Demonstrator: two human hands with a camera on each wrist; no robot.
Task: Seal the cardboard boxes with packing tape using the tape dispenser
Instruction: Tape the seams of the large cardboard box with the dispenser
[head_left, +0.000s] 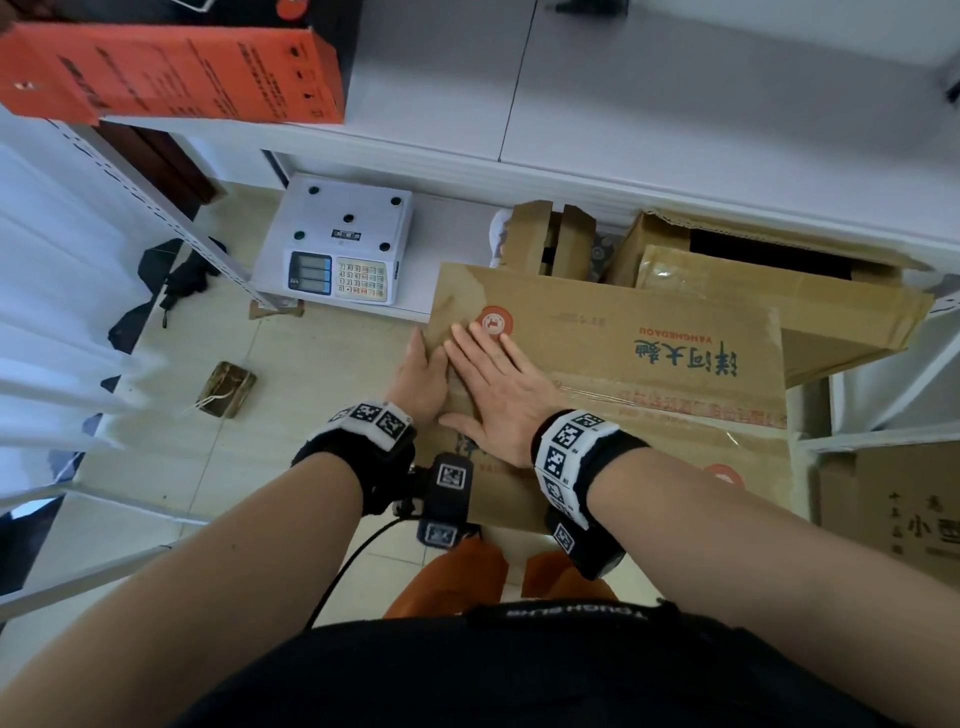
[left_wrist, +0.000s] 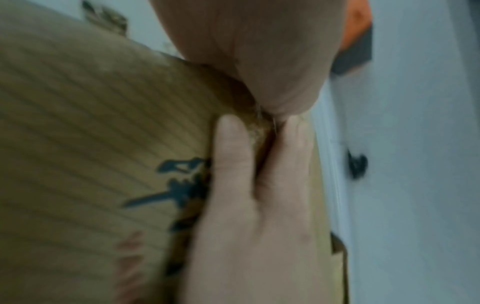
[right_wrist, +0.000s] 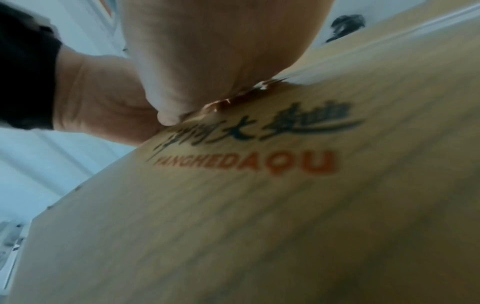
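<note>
A big brown cardboard box (head_left: 649, 358) with blue characters and red print stands on the floor in front of me, its top flaps down. A strip of clear tape (head_left: 618, 397) runs along the seam. My right hand (head_left: 493, 382) lies flat on the box top near its left end, fingers straight and spread, just below a round red mark (head_left: 493, 322). My left hand (head_left: 422, 374) presses with straight fingers against the box's left edge, beside the right hand. The right wrist view shows my palm (right_wrist: 207, 51) on the printed top (right_wrist: 259, 205). No tape dispenser is in view.
A white electronic scale (head_left: 337, 244) sits on the tiled floor to the left. Other opened cardboard boxes (head_left: 753, 260) stand behind and to the right (head_left: 893, 509). White shelving (head_left: 571, 104) runs overhead with an orange carton (head_left: 171, 73). A small brown packet (head_left: 228, 388) lies on the floor.
</note>
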